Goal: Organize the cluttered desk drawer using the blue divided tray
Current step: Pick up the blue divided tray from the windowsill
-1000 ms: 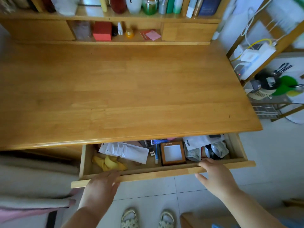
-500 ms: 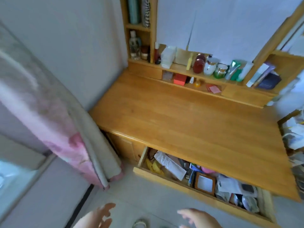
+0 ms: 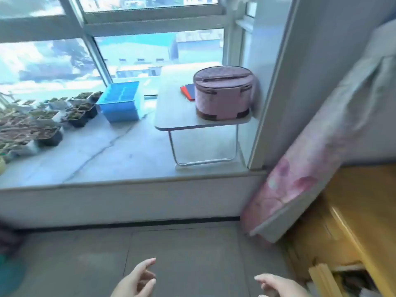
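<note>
A blue divided plastic tray point(image 3: 120, 97), stacked on a second blue tray, sits on the pale stone window ledge point(image 3: 92, 155) in the upper left of the frame, between black seedling pots point(image 3: 78, 116) and a small white folding counter point(image 3: 177, 116) bearing a round pink quilted case point(image 3: 222, 93). Both hands hang empty at the bottom edge, fingers loosely spread: the left hand point(image 3: 135, 282) at bottom centre, the right hand point(image 3: 278, 286) further right. The tray lies well apart, up and left of both, its long axis running away from the viewer; the left hand appears nearer. The wooden desk point(image 3: 364, 211) stands at right.
</note>
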Demonstrator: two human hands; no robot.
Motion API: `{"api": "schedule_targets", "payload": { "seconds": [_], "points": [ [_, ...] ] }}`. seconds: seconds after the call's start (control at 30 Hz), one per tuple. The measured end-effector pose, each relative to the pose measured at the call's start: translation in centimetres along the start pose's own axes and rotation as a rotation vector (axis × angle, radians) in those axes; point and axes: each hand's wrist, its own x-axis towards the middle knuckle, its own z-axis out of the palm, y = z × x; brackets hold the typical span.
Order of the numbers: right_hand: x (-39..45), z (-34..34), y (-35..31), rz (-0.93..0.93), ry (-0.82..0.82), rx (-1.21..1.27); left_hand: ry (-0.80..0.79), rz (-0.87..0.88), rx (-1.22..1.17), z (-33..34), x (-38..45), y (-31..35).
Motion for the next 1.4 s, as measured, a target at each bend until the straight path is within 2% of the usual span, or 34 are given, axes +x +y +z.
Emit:
{"api": "schedule_targets", "payload": {
  "seconds": [0.03,0.07,0.13,0.23,0.4,0.53,0.73,0.97,1.2,1.4],
  "points": [
    [1.4,0.1,-2.9,-0.114,-0.027,-0.018,0.03,0.015,-0.078,-1.3,-0.7,-1.7],
    [2.8,-0.2,-6.2,-0.056,0.067,0.082,0.068,-0.01,-0.111,-2.7,-1.1,-3.5],
    [5.5,0.6,-12.5,-0.115,0.042,-0.102,0.193,-0.095,-0.222,-5.3,-1.3,-7.9],
    [9.4,3.9,-20.6,-0.226,0.005,-0.142,0.27,-0.144,-0.299,-9.7,-0.8,-14.2],
    [14.6,9.6,-30.3,-0.24,0.016,-0.19,0.226,-0.185,-0.288,-19.5,1.9,-22.1],
    [16.9,11.0,-34.3,-0.175,0.01,-0.165,0.244,-0.191,-0.307,-25.1,4.6,-25.2],
    [22.3,11.3,-36.4,-0.06,0.011,-0.102,0.246,-0.17,-0.394,-27.9,11.8,-25.2],
    [35.1,9.4,-42.2,-0.083,-0.007,-0.029,0.221,-0.205,-0.346,-34.6,22.1,-22.4],
    [43.8,5.7,-47.3,-0.031,0.053,0.138,0.207,-0.082,-0.304,-41.5,34.8,-18.9],
    [46.3,4.9,-49.3,0.141,0.16,0.23,0.088,0.024,-0.334,-46.3,47.1,-16.2]
  ]
}}
